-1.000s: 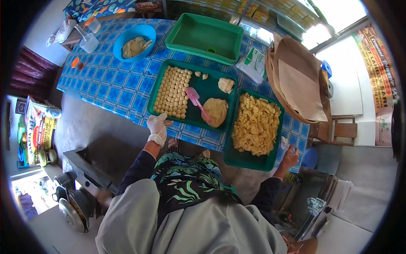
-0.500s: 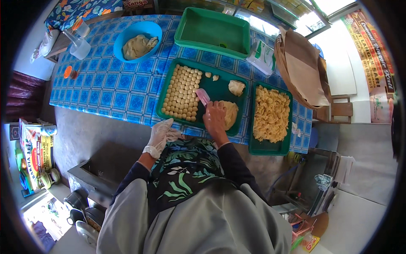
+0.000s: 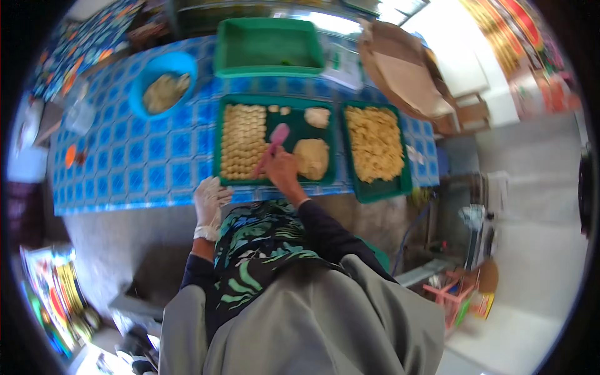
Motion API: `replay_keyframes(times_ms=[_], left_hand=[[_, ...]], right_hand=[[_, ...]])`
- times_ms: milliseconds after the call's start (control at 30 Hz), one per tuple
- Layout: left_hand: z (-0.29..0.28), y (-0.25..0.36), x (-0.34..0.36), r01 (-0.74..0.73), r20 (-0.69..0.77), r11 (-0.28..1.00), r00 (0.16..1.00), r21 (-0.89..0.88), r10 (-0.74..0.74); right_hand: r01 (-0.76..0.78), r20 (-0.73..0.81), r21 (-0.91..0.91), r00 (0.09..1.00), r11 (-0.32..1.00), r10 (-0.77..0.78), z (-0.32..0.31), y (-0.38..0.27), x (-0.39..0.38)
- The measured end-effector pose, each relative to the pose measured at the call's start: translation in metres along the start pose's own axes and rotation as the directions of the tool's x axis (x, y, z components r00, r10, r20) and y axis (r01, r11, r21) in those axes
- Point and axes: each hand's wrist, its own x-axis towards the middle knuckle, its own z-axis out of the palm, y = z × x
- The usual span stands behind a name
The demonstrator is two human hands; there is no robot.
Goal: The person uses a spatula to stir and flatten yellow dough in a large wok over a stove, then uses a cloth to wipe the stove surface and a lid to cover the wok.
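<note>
My right hand (image 3: 282,172) reaches forward at frame centre, fingers closed round the pink scraper (image 3: 270,149) over the green tray (image 3: 275,181). My gloved left hand (image 3: 209,199) rests loosely open at the table edge (image 3: 125,203).

— Where does the camera sit?

— On the person's head, looking steeply down the body at the blue checked tablecloth (image 3: 150,162), which lies far in the scene, well below.

— How wide?

— A fisheye: edges bend, a dark rim rings the picture. The grey floor (image 3: 531,250) fills the right.

— Any second view?

— Only this one, so nothing is shared.
</note>
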Motion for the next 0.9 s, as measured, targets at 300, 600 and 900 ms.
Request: replay_keyframes(times_ms=[300,600,900], left_hand=[[-0.011,-0.001,0.001,0.065,-0.036,0.997,0.997,-0.03,-0.066],[-0.015,-0.001,-0.001,0.0,-0.098,1.0,0.995,0.018,0.002],[0.022,0.055,0.005,-0.473,0.032,0.609,0.806,0.637,0.591]], right_hand=[[-0.102,-0.029,-0.157,0.995,0.982,0.099,-0.022,-0.03,-0.004],[0.2,0.236,0.0,0.952,0.98,-0.195,-0.041,-0.036,-0.048],[-0.133,-0.423,-0.058,0.901,0.989,0.096,-0.212,0.169,-0.048]])
